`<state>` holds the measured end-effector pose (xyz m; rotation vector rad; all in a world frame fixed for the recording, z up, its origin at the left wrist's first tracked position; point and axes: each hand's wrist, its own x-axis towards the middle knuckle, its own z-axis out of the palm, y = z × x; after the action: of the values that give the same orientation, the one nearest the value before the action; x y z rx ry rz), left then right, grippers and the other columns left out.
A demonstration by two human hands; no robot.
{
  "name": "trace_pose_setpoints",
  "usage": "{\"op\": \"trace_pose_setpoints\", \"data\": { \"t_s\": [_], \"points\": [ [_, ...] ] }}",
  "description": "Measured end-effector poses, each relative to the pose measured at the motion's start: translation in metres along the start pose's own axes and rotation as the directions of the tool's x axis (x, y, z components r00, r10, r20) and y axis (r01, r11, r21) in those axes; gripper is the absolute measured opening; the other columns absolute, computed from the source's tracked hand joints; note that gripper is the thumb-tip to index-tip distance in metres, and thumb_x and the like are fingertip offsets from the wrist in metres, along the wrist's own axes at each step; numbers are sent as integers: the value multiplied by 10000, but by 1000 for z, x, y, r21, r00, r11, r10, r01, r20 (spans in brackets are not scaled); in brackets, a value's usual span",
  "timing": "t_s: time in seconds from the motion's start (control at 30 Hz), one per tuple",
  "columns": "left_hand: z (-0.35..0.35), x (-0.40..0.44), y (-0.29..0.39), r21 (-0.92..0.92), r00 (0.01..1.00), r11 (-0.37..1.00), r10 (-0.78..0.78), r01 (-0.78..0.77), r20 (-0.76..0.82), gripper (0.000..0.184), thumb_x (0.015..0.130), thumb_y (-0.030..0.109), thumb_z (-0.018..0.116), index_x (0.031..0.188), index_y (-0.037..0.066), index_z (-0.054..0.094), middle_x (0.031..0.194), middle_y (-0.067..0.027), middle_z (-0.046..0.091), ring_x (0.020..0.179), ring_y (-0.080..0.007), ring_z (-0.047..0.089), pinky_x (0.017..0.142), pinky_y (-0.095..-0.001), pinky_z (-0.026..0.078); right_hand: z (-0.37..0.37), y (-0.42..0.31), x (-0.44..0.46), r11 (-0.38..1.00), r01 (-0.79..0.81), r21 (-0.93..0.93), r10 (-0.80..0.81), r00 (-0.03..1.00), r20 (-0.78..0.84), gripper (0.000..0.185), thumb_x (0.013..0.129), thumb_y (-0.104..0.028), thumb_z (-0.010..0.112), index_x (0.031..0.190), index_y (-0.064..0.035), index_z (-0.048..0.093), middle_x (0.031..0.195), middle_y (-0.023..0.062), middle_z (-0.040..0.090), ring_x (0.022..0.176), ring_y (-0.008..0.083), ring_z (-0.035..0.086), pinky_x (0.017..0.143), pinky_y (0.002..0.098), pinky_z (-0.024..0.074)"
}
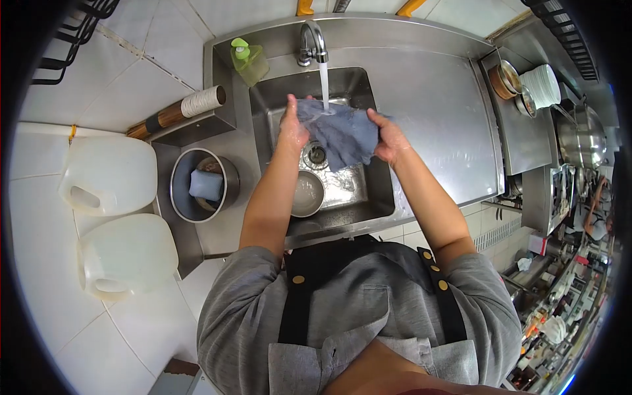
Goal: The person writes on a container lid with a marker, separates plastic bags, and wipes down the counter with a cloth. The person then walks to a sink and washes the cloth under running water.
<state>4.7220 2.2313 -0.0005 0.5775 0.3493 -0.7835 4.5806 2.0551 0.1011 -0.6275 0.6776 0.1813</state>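
Note:
A wet blue-grey cloth (342, 135) is stretched between my two hands over the sink (385, 178). Water runs from the faucet (315, 43) onto its upper part. My left hand (293, 124) is closed on the cloth's left edge, and my right hand (390, 137) grips its right edge, thumb on top. Below the cloth, a round bowl (307, 194) sits in the sink near the drain (316, 155).
A soap bottle (249, 62) stands at the sink's back left corner. Left of the sink are a metal pot (180, 205) holding a light blue sponge (206, 185) and two plastic jugs (108, 172). Plates (541, 85) and bowls stand at the right. A person (598, 227) is far right.

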Motion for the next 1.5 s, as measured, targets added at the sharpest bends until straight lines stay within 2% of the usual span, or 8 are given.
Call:
{"op": "trace_pose_setpoints", "data": {
  "t_s": [0.13, 0.3, 0.4, 0.63, 0.8, 1.07, 1.37, 1.5],
  "points": [
    [45, -40, -65, 129, 987, 979, 161, -158, -10, 273, 892, 300, 646, 975, 42, 677, 956, -82, 684, 957, -264, 635, 908, -376, 492, -11, 58, 46, 971, -52, 232, 99, 975, -198, 256, 1029, -253, 455, 1086, -44, 591, 1078, 99, 669, 982, 235, 658, 945, 425, 511],
    [53, -89, -104, 734, 626, -213, 405, -645, 667, 100, 755, 91, 623, 703, 13, 660, 775, -65, 680, 776, -177, 634, 728, -336, 494, -48, 141, 97, 308, -282, 909, -637, 649, 417, 124, 933, -252, 539, 924, -134, 575, 830, 28, 588, 764, 139, 578, 729, 335, 511],
    [22, -35, -83, 873, 810, 275, 551, -403, 201, 127, 767, 103, 613, 726, -14, 642, 613, -94, 603, 582, -161, 560, 558, -364, 454, 8, 92, 37, 994, -99, -55, 88, 979, -185, 166, 944, -268, 531, 959, -113, 586, 903, 76, 641, 846, 193, 644, 725, 362, 551],
    [30, -58, -85, 907, 748, -44, 549, -418, 372, 123, 756, 149, 648, 758, 31, 684, 553, -75, 559, 493, -200, 512, 539, -357, 463, -50, 118, 79, 984, -112, 139, 56, 932, 357, 422, 950, -381, 505, 1162, -27, 592, 1137, 126, 664, 1059, 255, 646, 872, 413, 527],
    [38, -57, -27, 688, 610, -321, 318, -651, 726, 127, 794, 201, 715, 781, 76, 729, 993, -56, 655, 1026, -284, 518, 933, -375, 414, -36, 66, 6, 264, 49, -963, -168, 986, 4, 638, 798, -251, 686, 1279, 91, 445, 1252, 190, 565, 1223, 322, 535, 1030, 395, 425],
    [77, -74, -42, 678, 802, 500, 58, -539, 595, 351, 887, 214, 722, 1173, 100, 552, 1126, -63, 498, 1002, -201, 514, 933, -363, 437, -17, 8, -17, 160, 445, -881, -379, 852, 362, 237, 801, -116, 747, 988, 11, 676, 794, 72, 690, 740, 97, 603, 709, 302, 506],
    [57, -78, -3, 903, 878, -124, -321, -412, 357, 250, 780, 236, 808, 720, 27, 685, 1031, -78, 644, 1020, -170, 584, 880, -301, 449, 15, -33, -70, 536, 596, -598, -581, 775, 250, 144, 917, -146, 637, 998, -28, 619, 888, 39, 653, 792, 111, 609, 730, 280, 497],
    [8, -59, 13, 764, 841, 494, -111, -416, 530, 301, 874, 336, 698, 831, 38, 696, 1082, -85, 648, 993, -206, 604, 893, -344, 462, -15, -16, -68, 797, 521, -304, -500, 853, 150, 294, 938, -324, 546, 1072, -65, 581, 998, 104, 640, 905, 229, 630, 823, 404, 506]
  ]
}}
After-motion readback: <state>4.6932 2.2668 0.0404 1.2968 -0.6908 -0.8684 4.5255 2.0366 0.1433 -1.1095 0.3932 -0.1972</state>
